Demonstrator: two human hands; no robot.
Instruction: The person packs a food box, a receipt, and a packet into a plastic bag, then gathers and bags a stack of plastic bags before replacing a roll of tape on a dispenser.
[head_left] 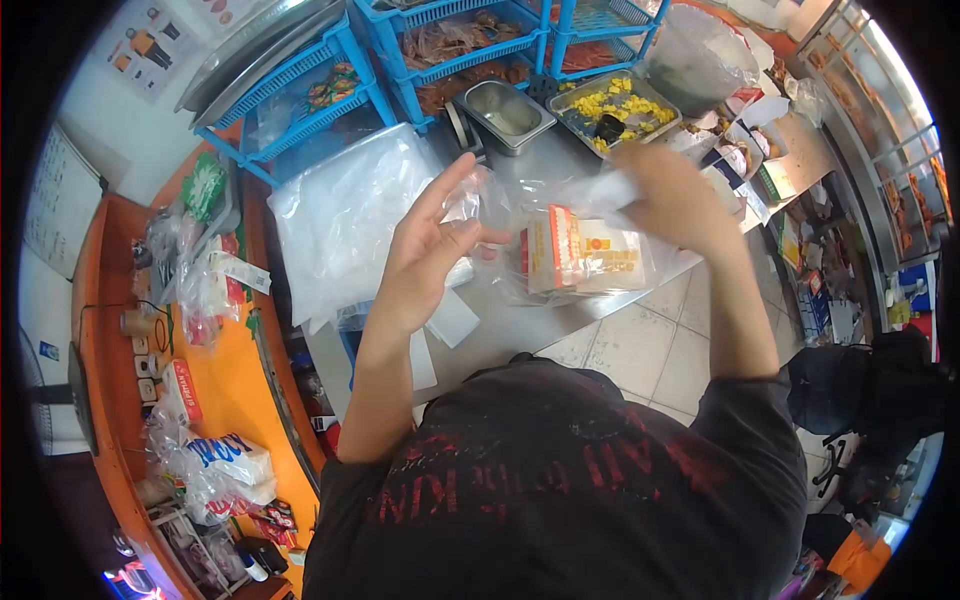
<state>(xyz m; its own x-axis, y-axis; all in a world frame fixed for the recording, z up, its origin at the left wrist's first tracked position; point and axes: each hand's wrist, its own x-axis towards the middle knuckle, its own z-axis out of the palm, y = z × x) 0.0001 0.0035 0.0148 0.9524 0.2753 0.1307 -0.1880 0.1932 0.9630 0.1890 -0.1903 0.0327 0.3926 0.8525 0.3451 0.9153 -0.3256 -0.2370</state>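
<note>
A clear plastic bag [510, 280] with paper-wrapped food packets [588, 255], printed in red and yellow, is in front of me over the steel table. My left hand [430, 240] is at the bag's left side, its thumb and fingers around the loose plastic there. Above the packets, my right hand [675, 195] is blurred by motion. Its fingertips close on a white, paper-like piece [612, 190] by the top of the bag. White paper sheets [452, 318] lie under my left wrist.
A stack of clear bags [345, 215] covers the table's left part. Behind are a steel container [506, 112], a tray of yellow food pieces [655, 112] and blue racks [470, 62]. An orange counter [240, 375] runs along the left; a big plastic-lined container [700, 50] is at back right.
</note>
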